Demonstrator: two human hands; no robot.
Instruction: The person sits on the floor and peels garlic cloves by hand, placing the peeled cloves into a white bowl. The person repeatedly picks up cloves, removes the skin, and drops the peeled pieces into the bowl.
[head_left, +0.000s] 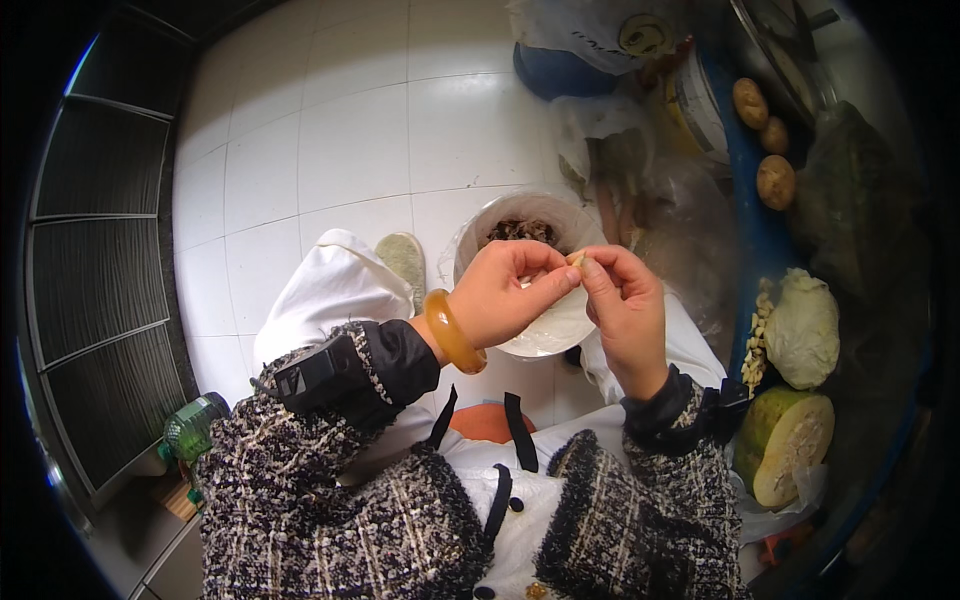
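My left hand (517, 289), with an amber-coloured bangle (454, 332) at its wrist, meets my right hand (626, 304) at the fingertips. Pinched between both thumbs and forefingers is a small pale piece that looks like a garlic clove (577, 259); the fingers cover most of it. Directly below the hands stands a waste bin (551, 349) lined with a clear plastic bag. Dark scraps (525, 229) lie inside it. To the right, several pale garlic cloves (756, 337) are heaped on a blue-edged surface, beside a cabbage (801, 328).
Also on the right surface are a cut green melon or gourd (787, 450) and several potatoes (775, 182). Plastic bags (679, 217) and a white bucket (701, 105) crowd the bin's far right. Dark cabinet panels (105, 262) and a green bottle (196, 426) are on the left.
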